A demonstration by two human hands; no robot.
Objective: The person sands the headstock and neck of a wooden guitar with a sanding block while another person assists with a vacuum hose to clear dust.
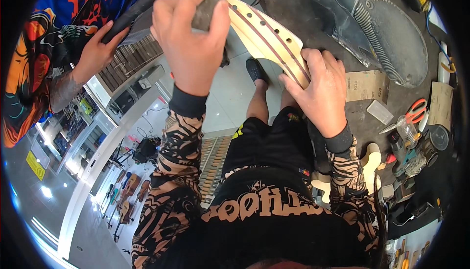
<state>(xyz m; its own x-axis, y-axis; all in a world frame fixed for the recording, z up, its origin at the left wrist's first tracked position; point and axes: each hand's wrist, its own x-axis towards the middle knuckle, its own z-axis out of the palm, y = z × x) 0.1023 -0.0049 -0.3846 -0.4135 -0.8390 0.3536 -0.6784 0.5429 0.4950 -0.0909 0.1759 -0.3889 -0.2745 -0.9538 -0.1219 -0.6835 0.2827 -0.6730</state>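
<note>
In my left hand [188, 56] I grip a dark grey sanding block [213, 1], fingers and thumb bent around its sides. Beside the block lies a pale wooden guitar headstock [262, 41], striped lengthwise with dark brown and pierced by a row of round holes. Whether the block touches the wood cannot be made out. My right hand [320, 90] is closed on the end of the headstock nearer me, thumb on one edge and fingers over the other. The fingers partly hide that end.
A dusty dark power tool [377, 29] with a ribbed hose rests on the bench at right. Nearer are brown sandpaper [364, 87], a pale rectangular block [380, 112], orange-handled scissors [417, 111] and a clear bottle [407, 132]. At left, another person's hand [95, 54] holds something dark.
</note>
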